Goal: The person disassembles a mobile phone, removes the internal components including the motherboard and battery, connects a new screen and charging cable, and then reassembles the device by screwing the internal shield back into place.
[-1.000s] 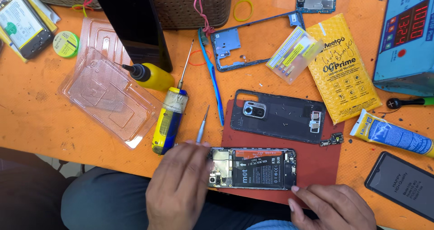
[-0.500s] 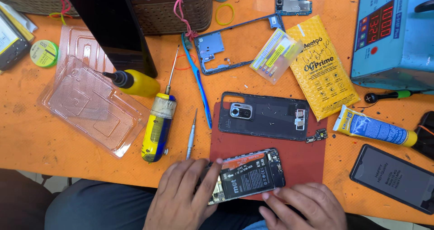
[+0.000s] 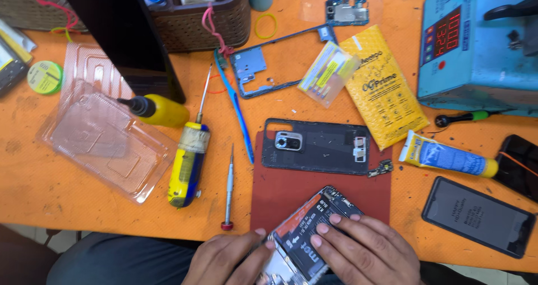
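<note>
Holding an opened phone body [image 3: 305, 237] at the near edge of the orange table [image 3: 33, 184], both hands work over it. The left hand [image 3: 224, 260] has its fingers [image 3: 259, 234] curled against the phone's left side, gripping its edge. The right hand [image 3: 367, 251] lies flat on top, fingers [image 3: 322, 229] spread and pressing on the exposed battery, not closed around it. The phone sits tilted, its far end on a dark red mat [image 3: 280, 190], its near end overhanging the table edge toward the person's lap.

Just left of the mat lies a thin precision screwdriver [image 3: 228, 187], then a blue and yellow screwdriver [image 3: 188, 159], and further left a clear plastic tray [image 3: 103, 136]. On the mat's far edge rests a black back cover [image 3: 319, 146] with its camera module showing. To the right lie a white and blue glue tube [image 3: 445, 156] and a dark phone screen [image 3: 476, 215].

Further off are a yellow padded envelope [image 3: 384, 89], a blue phone frame [image 3: 269, 66], a yellow applicator bottle [image 3: 159, 110] and a blue plastic pry tool [image 3: 235, 108]. At the far right stands a blue machine [image 3: 476, 49] with a red digital display; at the far left, a woven basket [image 3: 193, 21].
</note>
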